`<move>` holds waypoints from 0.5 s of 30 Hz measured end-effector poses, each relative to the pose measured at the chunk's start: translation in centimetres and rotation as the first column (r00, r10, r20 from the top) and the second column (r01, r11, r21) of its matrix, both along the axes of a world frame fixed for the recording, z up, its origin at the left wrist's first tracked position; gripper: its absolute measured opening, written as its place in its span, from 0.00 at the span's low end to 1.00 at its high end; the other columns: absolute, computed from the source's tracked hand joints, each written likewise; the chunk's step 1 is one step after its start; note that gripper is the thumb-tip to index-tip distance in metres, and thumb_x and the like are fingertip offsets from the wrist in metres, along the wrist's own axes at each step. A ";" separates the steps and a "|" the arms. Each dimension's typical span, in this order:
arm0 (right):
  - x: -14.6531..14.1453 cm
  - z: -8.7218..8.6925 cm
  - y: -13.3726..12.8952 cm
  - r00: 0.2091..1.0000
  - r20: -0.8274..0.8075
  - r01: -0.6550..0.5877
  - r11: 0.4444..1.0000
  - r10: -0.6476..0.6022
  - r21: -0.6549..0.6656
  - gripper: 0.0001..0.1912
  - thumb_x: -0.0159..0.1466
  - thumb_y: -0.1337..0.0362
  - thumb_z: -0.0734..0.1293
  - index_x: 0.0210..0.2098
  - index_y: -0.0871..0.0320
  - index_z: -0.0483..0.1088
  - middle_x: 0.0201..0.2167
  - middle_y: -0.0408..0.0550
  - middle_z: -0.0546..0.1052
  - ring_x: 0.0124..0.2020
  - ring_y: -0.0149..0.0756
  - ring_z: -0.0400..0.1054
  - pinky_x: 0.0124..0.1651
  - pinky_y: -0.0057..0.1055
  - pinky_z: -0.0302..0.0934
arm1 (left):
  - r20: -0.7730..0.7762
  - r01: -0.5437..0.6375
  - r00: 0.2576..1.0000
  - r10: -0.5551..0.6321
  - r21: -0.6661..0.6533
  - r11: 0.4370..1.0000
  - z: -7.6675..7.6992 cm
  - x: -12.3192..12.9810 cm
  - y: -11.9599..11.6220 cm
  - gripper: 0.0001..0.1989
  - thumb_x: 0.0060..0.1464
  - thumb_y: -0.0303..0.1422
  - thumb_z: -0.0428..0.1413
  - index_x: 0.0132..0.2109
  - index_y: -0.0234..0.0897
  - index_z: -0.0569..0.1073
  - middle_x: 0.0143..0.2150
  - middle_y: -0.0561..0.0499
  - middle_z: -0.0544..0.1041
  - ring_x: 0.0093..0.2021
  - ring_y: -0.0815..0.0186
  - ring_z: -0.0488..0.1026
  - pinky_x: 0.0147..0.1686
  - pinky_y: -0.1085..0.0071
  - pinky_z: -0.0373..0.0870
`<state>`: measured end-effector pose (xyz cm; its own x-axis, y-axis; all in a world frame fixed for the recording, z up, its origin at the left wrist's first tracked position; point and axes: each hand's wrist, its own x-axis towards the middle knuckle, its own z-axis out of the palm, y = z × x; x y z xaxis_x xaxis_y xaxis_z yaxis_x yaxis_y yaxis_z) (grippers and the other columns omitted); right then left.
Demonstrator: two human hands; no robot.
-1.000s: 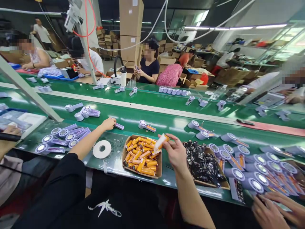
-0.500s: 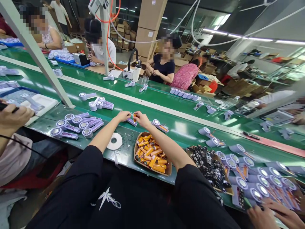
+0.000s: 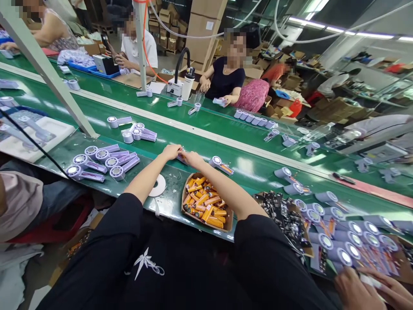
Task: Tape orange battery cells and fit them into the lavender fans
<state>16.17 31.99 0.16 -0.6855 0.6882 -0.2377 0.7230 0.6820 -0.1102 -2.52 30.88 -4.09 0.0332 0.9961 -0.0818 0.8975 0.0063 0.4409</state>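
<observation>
My left hand (image 3: 172, 151) and my right hand (image 3: 194, 159) meet over the green belt, fingers closed. Between them a sliver of a purple handheld fan (image 3: 181, 159) shows; both hands are closed about it, covering most of it. No orange battery is visible in my fingers. Just below my right forearm stands a cardboard box (image 3: 184, 209) of orange battery cells (image 3: 206, 199). Near my left forearm lies a white tape roll (image 3: 160, 189). An open fan with orange inside its handle (image 3: 222, 165) rests right of my hands.
Several purple fans (image 3: 116, 172) lie on the left of the bench. At right are a heap of black circuit parts (image 3: 282, 217) and many more fans (image 3: 351, 252), with a co-worker's hands (image 3: 364, 288) beside them. A slanted metal post (image 3: 53, 73) rises at left.
My hands have come together over the fan; the orange battery seen in my right hand is now hidden. Across the belt, a co-worker now holds a pale part. The left neighbour's hand has left view.
</observation>
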 end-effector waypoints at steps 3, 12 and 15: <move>-0.7 0.3 -0.3 0.999 0.025 -0.036 0.999 0.037 -0.028 0.23 0.76 0.54 0.68 0.66 0.53 0.75 0.58 0.64 0.84 0.58 0.56 0.81 0.59 0.44 0.72 | 0.003 -0.022 1.000 0.022 -0.001 1.000 0.4 0.7 -0.4 0.20 0.71 0.43 0.62 0.63 0.37 0.76 0.62 0.42 0.78 0.58 0.55 0.79 0.58 0.51 0.81; 6.0 7.2 -1.3 0.968 -0.250 -0.027 0.999 0.017 -0.038 0.28 0.77 0.59 0.67 0.74 0.54 0.70 0.69 0.56 0.78 0.69 0.53 0.75 0.71 0.48 0.67 | -0.026 -0.133 0.990 0.138 0.141 0.981 5.2 2.3 -3.0 0.19 0.72 0.36 0.55 0.65 0.37 0.73 0.63 0.36 0.81 0.66 0.51 0.73 0.65 0.58 0.70; 13.8 7.1 -5.8 0.830 -0.555 0.006 0.995 -0.063 -0.104 0.23 0.75 0.57 0.68 0.66 0.55 0.78 0.66 0.55 0.81 0.67 0.51 0.76 0.72 0.52 0.67 | -0.038 -0.073 0.996 0.081 0.191 0.979 4.7 0.2 -9.4 0.25 0.69 0.39 0.59 0.68 0.38 0.72 0.72 0.37 0.75 0.74 0.47 0.65 0.73 0.53 0.62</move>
<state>30.01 26.23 7.30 -0.6970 0.7082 0.1129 0.5426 0.6237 -0.5627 -2.34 21.43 0.66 -0.0437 0.9931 0.1092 0.9169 -0.0036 0.3991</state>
